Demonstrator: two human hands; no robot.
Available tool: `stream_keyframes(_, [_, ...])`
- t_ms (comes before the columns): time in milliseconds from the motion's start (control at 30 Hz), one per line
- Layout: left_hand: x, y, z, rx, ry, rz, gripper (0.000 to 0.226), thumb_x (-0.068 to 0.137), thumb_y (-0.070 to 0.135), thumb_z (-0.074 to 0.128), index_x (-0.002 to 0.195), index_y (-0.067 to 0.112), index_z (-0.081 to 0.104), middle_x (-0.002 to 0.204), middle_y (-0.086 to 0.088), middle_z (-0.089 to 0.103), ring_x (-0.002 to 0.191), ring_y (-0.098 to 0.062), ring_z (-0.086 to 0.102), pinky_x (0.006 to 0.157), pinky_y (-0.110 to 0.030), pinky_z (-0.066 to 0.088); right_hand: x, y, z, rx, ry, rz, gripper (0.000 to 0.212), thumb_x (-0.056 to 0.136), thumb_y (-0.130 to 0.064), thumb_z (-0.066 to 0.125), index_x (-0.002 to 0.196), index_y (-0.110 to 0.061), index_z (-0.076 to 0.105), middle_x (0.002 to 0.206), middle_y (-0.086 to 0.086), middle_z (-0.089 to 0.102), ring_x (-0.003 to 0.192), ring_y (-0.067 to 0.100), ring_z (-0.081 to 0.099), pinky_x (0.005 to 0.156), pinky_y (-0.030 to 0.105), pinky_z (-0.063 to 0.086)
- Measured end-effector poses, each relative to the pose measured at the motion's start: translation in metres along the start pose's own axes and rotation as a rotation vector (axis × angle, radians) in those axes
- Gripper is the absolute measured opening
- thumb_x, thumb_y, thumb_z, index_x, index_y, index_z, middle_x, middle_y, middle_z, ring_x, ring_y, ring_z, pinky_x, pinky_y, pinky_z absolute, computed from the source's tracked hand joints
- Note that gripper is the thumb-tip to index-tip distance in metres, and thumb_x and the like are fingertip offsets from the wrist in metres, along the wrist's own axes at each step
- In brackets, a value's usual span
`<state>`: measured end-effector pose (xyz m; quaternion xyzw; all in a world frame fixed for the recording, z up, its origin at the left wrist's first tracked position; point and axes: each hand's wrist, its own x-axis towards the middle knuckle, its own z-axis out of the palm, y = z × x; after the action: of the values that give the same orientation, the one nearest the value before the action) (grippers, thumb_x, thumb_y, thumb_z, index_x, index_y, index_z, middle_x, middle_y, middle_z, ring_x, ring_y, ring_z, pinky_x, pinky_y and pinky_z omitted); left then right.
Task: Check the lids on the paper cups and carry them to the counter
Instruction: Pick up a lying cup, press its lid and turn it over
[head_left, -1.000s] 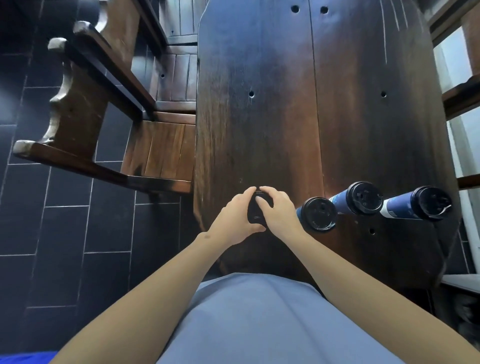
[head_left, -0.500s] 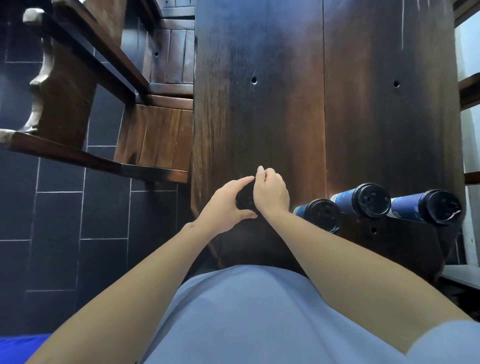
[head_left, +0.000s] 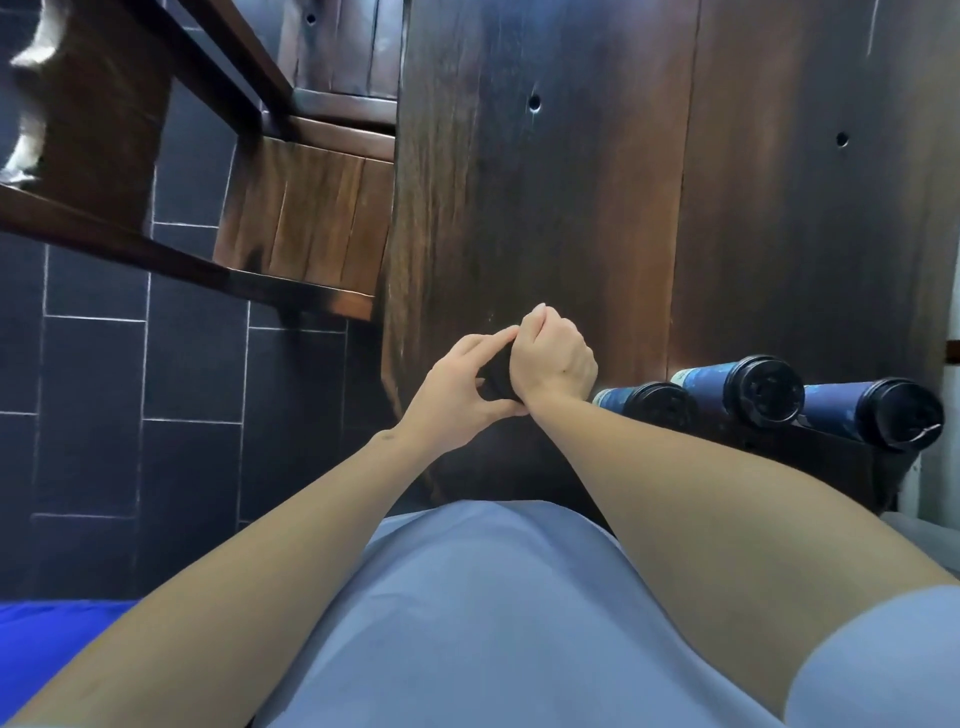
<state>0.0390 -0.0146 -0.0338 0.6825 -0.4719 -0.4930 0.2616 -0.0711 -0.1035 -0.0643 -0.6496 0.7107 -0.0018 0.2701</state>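
A black-lidded paper cup (head_left: 497, 382) stands at the near left edge of the dark wooden table (head_left: 571, 208), almost fully hidden by my hands. My left hand (head_left: 462, 389) curls round the lid from the left, thumb below and fingers above. My right hand (head_left: 553, 358) covers the lid from the right with fingers curled over it. Three more blue paper cups with black lids stand in a row to the right: the first (head_left: 657, 408), the second (head_left: 748, 389) and the third (head_left: 883, 413).
A wooden chair (head_left: 306, 228) sits pushed in at the table's left side, over a dark tiled floor (head_left: 104, 364). The table's near edge runs just beyond my body. A pale wall or frame (head_left: 953, 291) borders the right.
My right hand has rolled further over the lid, knuckles now up. My left hand stays round it. The camera has moved closer and tilted a little.
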Motion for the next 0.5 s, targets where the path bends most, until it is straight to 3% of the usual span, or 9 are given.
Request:
stream_keyframes(233, [0.0012, -0.0098, 0.0020, -0.057, 0.008, 0.013, 0.089, 0.083, 0.015, 0.092, 0.161, 0.024, 0.049, 0.137, 0.005, 0.058, 0.126, -0.012, 0.057, 0.099, -0.020, 0.054, -0.0010, -0.0011, 0.0036, -0.055, 0.031, -0.016, 0.037, 0.109, -0.037, 0.024, 0.088, -0.024, 0.052, 0.085, -0.003, 0.057, 0.076, 0.017, 0.056, 0.065, 0.033, 0.039])
stream_keyframes(500, [-0.0019, -0.0007, 0.0005, -0.018, 0.010, 0.008, 0.083, 0.087, 0.014, 0.090, 0.159, 0.020, 0.049, 0.145, -0.002, 0.059, 0.132, -0.019, 0.056, 0.109, -0.038, 0.056, -0.0022, -0.0004, 0.0016, -0.009, 0.011, -0.019, 0.044, 0.110, -0.040, 0.028, 0.103, -0.018, 0.066, 0.089, -0.003, 0.058, 0.080, 0.014, 0.059, 0.070, 0.032, 0.052])
